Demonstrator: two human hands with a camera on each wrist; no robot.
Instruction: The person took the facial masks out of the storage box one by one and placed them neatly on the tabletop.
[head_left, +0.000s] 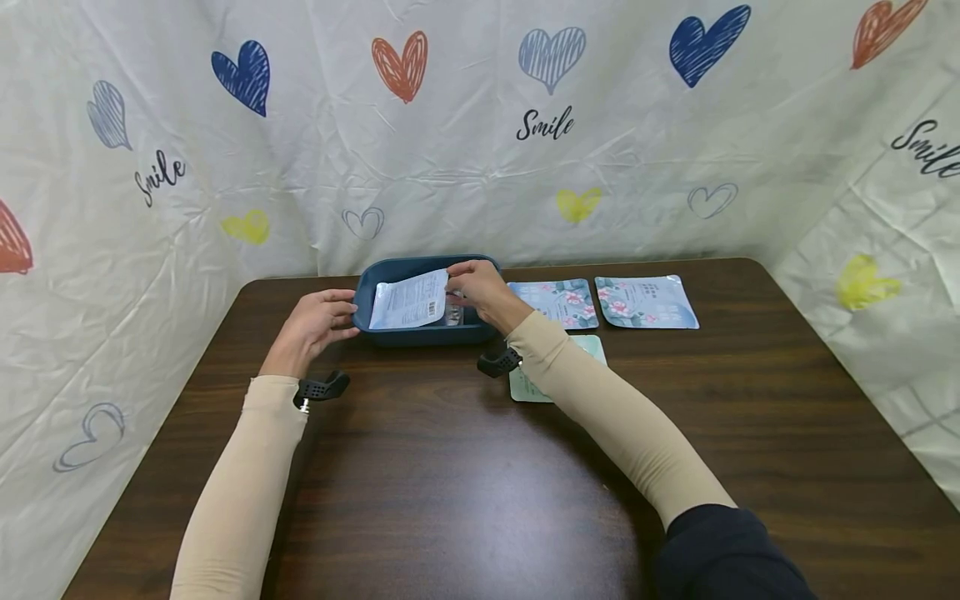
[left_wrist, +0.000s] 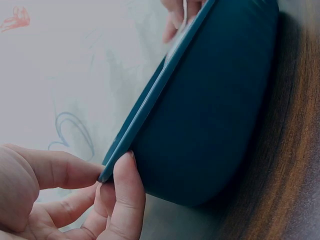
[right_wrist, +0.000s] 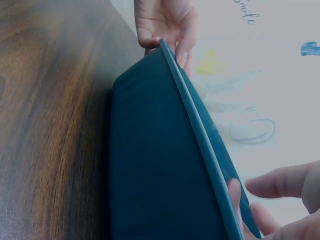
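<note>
A dark teal plastic storage bin (head_left: 420,337) stands at the table's far edge. My left hand (head_left: 311,327) pinches the bin's left rim between thumb and fingers. Inside the bin, a pale blue face mask sachet (head_left: 408,302) lies tilted, its printed text and barcode facing up. At the sachet's right edge is my right hand (head_left: 483,292), gripping it with the fingertips over the bin. The right wrist view shows my right fingers (right_wrist: 275,181) just above the rim. A small clear item (head_left: 454,317) shows beside the sachet, partly hidden.
Two blue flowered sachets (head_left: 573,302) (head_left: 647,302) lie flat to the right of the bin. A light green sachet (head_left: 528,388) is in front of them, partly covered by my right forearm. Behind the dark wooden table (head_left: 420,467) hangs a white curtain (head_left: 465,150) with hearts.
</note>
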